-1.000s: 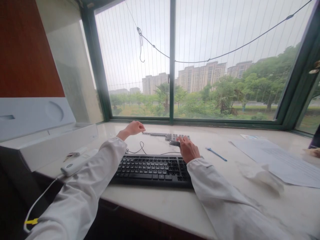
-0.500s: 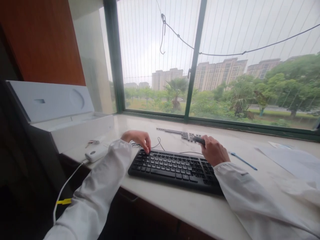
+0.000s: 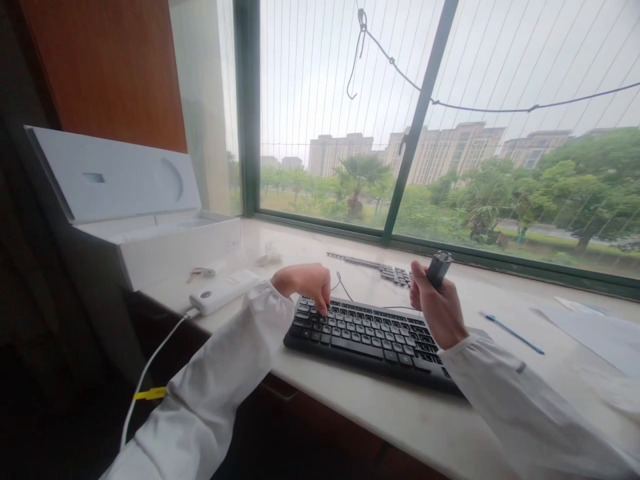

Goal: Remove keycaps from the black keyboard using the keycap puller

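Note:
A black keyboard (image 3: pixel 357 342) lies on the pale sill, several of its top-row and right-side positions lacking caps. My left hand (image 3: pixel 309 283) bends over its upper left corner, fingers closed and tips down on the keys; whatever they pinch is hidden. Raised above the keyboard's right end, my right hand (image 3: pixel 438 303) is wrapped round a small dark grey block-like piece (image 3: pixel 439 268) with short prongs on top. I cannot tell its exact kind. Loose black keycaps (image 3: pixel 395 275) lie behind the keyboard in a long row and a cluster, close to my right hand.
An open white box (image 3: pixel 175 243) stands at the left. In front of it are a white power bank (image 3: pixel 220 297) with a cable (image 3: pixel 150 367) and a small key (image 3: pixel 200 272). A blue pen (image 3: pixel 515 333) and papers (image 3: pixel 595 333) lie right. The window (image 3: pixel 320 227) borders the sill.
My right hand has turned and lifted from beside the loose keycaps, so the dark piece now points upward. My left hand stays at the keyboard's upper left. The view has shifted slightly.

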`<state>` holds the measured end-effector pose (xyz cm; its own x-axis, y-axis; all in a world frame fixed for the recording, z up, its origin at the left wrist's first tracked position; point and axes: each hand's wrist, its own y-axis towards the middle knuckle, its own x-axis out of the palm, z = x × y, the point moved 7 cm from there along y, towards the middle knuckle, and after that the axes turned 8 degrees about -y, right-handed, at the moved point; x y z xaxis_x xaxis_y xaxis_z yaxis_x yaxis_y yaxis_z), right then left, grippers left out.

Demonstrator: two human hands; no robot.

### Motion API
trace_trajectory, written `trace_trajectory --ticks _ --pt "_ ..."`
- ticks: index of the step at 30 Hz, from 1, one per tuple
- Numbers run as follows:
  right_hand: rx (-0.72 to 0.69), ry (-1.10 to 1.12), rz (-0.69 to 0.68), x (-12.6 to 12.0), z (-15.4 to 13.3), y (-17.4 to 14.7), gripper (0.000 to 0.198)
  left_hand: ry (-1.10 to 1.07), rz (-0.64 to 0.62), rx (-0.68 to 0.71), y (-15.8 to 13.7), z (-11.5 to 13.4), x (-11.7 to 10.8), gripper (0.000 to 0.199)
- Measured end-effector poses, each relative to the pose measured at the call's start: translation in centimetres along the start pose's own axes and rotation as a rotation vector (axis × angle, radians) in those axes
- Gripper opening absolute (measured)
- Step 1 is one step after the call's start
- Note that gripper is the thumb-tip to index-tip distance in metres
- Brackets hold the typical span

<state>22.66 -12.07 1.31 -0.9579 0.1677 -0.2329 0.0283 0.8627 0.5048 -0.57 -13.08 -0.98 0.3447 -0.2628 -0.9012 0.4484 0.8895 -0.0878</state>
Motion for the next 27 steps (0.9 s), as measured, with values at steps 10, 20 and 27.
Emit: trace_trajectory --ticks 10,20,27 --pt "0.436 0.603 -0.057 13.7 -0.4 -2.0 0.041 -0.013 0.031 0.011 0.3 -0.2 0.1 0.030" --pt "0.487 0.555 0.021 15.5 2.1 -2.2 0.038 -0.046 -0.044 -0.017 1.0 -1.3 0.6 0.036" --pt "0.481 0.548 0.024 15.5 2.3 -2.3 0.036 -0.091 -0.054 -0.021 1.2 -1.6 0.6 0.037"
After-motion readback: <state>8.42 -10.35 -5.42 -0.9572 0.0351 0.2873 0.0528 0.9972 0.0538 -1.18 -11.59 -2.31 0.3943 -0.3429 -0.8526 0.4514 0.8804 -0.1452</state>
